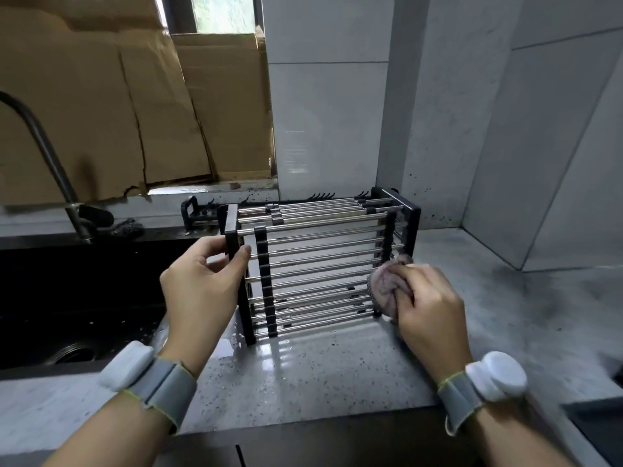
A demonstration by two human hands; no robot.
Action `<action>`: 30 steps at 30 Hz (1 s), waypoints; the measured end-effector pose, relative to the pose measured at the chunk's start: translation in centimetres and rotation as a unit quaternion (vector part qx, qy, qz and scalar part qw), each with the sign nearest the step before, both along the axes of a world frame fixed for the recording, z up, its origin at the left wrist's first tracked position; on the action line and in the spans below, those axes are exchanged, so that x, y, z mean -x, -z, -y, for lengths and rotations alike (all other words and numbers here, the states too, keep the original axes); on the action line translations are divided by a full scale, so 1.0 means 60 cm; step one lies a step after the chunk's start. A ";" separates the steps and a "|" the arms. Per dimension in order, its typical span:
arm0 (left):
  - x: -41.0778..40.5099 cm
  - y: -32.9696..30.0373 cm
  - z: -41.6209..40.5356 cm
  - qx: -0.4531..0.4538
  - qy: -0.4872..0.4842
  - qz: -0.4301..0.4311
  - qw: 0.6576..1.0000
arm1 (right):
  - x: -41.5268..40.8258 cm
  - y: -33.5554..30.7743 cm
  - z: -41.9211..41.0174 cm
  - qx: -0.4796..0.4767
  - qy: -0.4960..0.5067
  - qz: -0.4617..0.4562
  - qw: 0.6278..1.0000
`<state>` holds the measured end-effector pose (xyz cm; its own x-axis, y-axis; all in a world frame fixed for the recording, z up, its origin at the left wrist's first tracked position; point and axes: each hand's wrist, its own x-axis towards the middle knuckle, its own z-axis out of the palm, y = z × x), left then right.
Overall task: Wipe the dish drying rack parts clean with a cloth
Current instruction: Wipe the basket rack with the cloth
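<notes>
A dish drying rack [320, 261] of steel rods in a black frame stands on its edge on the grey speckled counter [320, 372]. My left hand [202, 284] pinches the black left end bar of the rack near its top. My right hand [428, 308] grips a bunched pinkish-grey cloth [387, 286] and presses it against the rods at the rack's right end. Behind the upright part, more rods and a black frame [397, 203] lie level at the back.
A black sink [77, 298] lies to the left with a grey tap [43, 146] above it. Cardboard sheets [135, 112] lean against the window. White tiled walls close the corner at the right. Water shines on the counter under the rack.
</notes>
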<state>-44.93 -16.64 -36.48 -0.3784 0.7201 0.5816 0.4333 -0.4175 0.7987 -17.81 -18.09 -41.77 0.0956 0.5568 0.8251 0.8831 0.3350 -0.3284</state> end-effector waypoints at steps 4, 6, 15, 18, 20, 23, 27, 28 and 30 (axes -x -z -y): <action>-0.002 0.002 0.001 -0.002 0.008 0.018 1.000 | 0.005 -0.071 0.006 -0.102 0.016 -0.047 0.994; -0.002 0.004 0.001 0.002 0.012 0.020 1.000 | 0.001 -0.086 -0.007 -0.104 0.037 -0.019 0.994; 0.007 0.000 -0.004 0.008 0.019 0.020 1.000 | -0.009 -0.016 -0.024 -0.005 0.058 0.038 0.998; 0.005 -0.004 -0.005 0.008 0.018 0.011 1.000 | -0.013 0.016 -0.015 0.039 0.046 0.053 0.997; 0.005 -0.005 -0.002 0.011 0.015 0.009 1.000 | -0.016 0.026 -0.011 0.069 0.032 0.058 0.995; 0.005 -0.004 0.000 0.010 0.016 0.008 1.000 | -0.018 0.031 -0.011 0.146 0.034 0.076 0.986; 0.003 -0.004 0.002 0.011 0.009 0.008 1.000 | -0.020 0.018 -0.008 0.188 0.048 0.102 0.976; 0.002 -0.003 0.002 0.013 0.007 0.005 1.000 | -0.021 0.014 -0.007 0.184 0.050 0.113 0.975; 0.001 -0.003 0.003 0.013 0.005 0.007 1.000 | -0.022 0.009 -0.007 0.177 0.060 0.136 0.973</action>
<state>-45.01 -16.80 -36.29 -0.3787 0.7393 0.5568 0.4177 -0.4003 0.8156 -16.49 -17.70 -42.29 -0.0184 0.8089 0.5877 0.9794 0.1328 -0.1522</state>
